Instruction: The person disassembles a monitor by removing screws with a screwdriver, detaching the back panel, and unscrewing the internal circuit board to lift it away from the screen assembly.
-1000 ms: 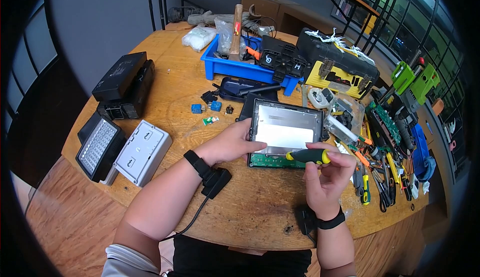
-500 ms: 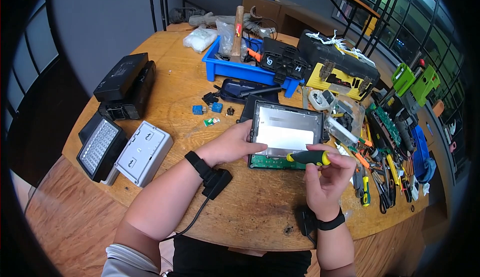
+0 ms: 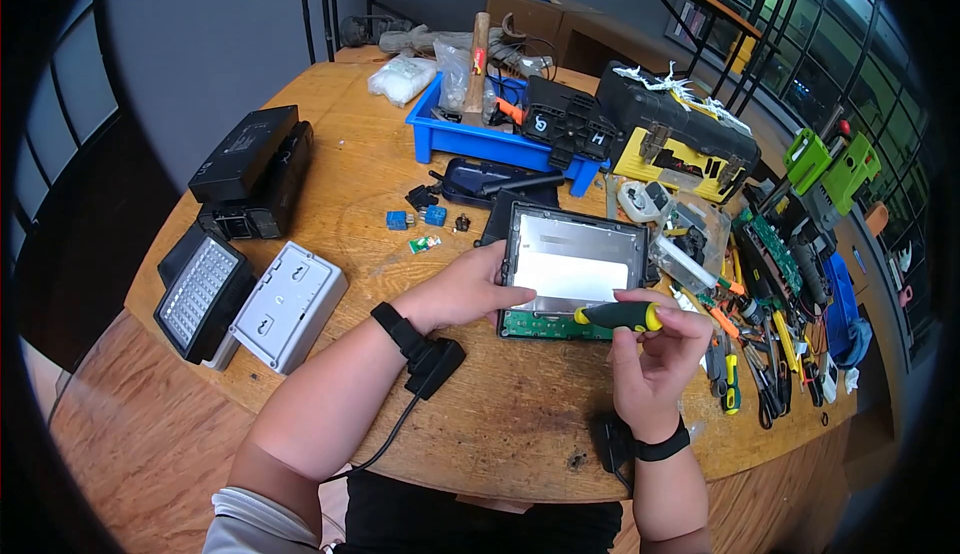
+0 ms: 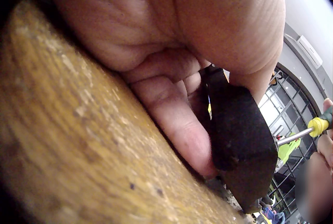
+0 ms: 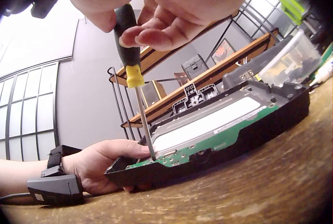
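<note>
Grips black casing (image 5: 265,136) by its left side with left hand (image 3: 458,289), likely for steadiness, low over worktop (image 3: 500,424). Pinches screwdriver (image 3: 622,314) in right hand (image 3: 658,359), steeply angled, tip at circuit board (image 5: 213,143), likely for control. Offers room nearside; crowds right with tools (image 3: 785,339).

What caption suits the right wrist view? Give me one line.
Right hand holding a screwdriver over a green board in a black case, left hand gripping one end.
</note>
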Demonstrator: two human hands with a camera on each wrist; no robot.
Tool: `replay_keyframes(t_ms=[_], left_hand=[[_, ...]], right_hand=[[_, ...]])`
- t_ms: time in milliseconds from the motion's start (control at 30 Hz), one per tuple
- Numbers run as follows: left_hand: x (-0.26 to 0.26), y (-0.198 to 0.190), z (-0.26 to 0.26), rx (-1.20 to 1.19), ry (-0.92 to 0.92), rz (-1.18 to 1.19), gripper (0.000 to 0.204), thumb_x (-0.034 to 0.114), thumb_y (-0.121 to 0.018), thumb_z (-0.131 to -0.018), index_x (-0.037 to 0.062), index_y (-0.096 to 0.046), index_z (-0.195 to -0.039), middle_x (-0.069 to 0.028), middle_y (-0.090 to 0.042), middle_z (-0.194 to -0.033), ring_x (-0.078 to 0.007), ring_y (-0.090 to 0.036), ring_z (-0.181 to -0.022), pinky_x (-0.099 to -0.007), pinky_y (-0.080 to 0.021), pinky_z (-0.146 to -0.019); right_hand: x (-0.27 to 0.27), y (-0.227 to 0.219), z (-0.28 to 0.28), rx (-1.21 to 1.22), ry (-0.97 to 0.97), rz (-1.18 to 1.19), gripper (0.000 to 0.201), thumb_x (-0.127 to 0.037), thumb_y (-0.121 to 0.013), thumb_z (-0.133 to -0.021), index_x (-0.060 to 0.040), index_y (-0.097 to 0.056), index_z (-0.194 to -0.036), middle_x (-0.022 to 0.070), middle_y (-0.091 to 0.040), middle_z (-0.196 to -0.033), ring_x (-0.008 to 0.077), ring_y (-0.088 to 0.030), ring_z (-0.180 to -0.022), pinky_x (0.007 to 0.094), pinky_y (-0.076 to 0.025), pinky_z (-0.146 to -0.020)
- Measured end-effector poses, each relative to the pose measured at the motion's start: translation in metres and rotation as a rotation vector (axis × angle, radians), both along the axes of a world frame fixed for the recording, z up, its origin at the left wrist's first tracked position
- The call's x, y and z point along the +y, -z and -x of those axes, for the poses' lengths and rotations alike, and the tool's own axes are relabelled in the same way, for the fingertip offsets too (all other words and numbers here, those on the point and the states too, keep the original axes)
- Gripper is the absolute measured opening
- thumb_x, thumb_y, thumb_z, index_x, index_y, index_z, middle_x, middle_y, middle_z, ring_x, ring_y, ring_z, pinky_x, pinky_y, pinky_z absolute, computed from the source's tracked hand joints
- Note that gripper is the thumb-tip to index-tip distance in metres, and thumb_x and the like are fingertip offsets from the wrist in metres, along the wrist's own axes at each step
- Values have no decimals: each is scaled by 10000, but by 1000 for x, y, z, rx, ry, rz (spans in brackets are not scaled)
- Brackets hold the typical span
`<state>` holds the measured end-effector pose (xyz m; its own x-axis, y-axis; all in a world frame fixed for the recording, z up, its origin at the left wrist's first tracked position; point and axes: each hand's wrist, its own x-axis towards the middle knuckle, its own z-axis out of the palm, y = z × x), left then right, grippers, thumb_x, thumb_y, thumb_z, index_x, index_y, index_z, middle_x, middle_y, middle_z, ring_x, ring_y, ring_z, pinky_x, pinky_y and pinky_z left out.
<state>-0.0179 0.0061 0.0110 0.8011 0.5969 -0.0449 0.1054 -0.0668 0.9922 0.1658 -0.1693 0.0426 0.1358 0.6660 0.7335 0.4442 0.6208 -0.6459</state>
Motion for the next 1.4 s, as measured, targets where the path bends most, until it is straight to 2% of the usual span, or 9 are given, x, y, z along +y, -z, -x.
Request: replay_keyframes(t_ms=[367, 433, 533, 667, 733, 867, 933, 1400], left_hand=[[-1, -3, 0, -1, 6, 3, 534, 148, -728, -939, -15, -460, -1372, -79, -672, -1079, -118, -654, -889, -269, -583, -659], [-1, -2, 0, 2, -6, 10, 557, 163, -736, -943, 13, -456, -1400, -41, -675, -1044, -81, -628, -835, -236, -527, -617], [-2, -4, 1, -15, 5, 6, 533, 155, -726, -943, -19, -458, -1369, -83, -674, -1077, -117, -654, -885, -269, -579, -655], [-2, -4, 1, -3, 5, -5, 533, 158, -725, -943, -20, -457, -1367, -83, -675, -1074, -118, -655, -881, -269, -578, -653], [-2, -2, 0, -6, 1, 8, 566, 158, -734, -946, 16, -447, -1412, -42, -674, -1058, -81, -629, -849, -232, -527, -617], [1, 3, -1, -12, 8, 14, 567, 149, -728, -950, 17, -439, -1419, -42, -674, -1072, -80, -631, -860, -230, -530, -622], [1, 4, -1, -33, -1, 6, 531, 152, -734, -935, -20, -463, -1358, -82, -677, -1060, -119, -655, -872, -269, -574, -648], [0, 3, -1, -13, -12, -9, 537, 167, -743, -930, -22, -470, -1352, -85, -676, -1048, -125, -657, -873, -273, -576, -650]], right_hand=[[1, -1, 1, -25, 13, -13, 469, 114, -647, -897, -97, -366, -1208, 259, -591, -1263, 192, -659, -1008, 225, -514, -767], [1, -2, 1, -22, 13, -14, 470, 115, -646, -897, -98, -366, -1208, 259, -591, -1263, 185, -656, -1002, 222, -509, -763], [1, -2, 1, -15, 4, -9, 468, 114, -644, -899, -100, -363, -1206, 259, -591, -1264, 169, -645, -985, 216, -495, -755], [1, -2, 1, -31, 11, -15, 467, 113, -643, -900, -102, -361, -1203, 258, -591, -1264, 157, -635, -974, 213, -484, -752], [1, -1, 0, -30, 9, -11, 468, 113, -644, -900, -103, -360, -1203, 258, -591, -1264, 157, -635, -975, 214, -484, -753], [1, 0, 0, -11, 3, -5, 468, 113, -645, -899, -102, -361, -1202, 258, -592, -1262, 162, -638, -981, 214, -485, -751], [1, 0, 1, -5, 4, -4, 468, 112, -646, -898, -101, -361, -1202, 258, -592, -1262, 165, -640, -984, 214, -486, -752], [2, 1, 0, -15, 12, 9, 490, 111, -650, -896, -106, -339, -1207, 269, -585, -1257, 167, -646, -968, 213, -492, -730]])
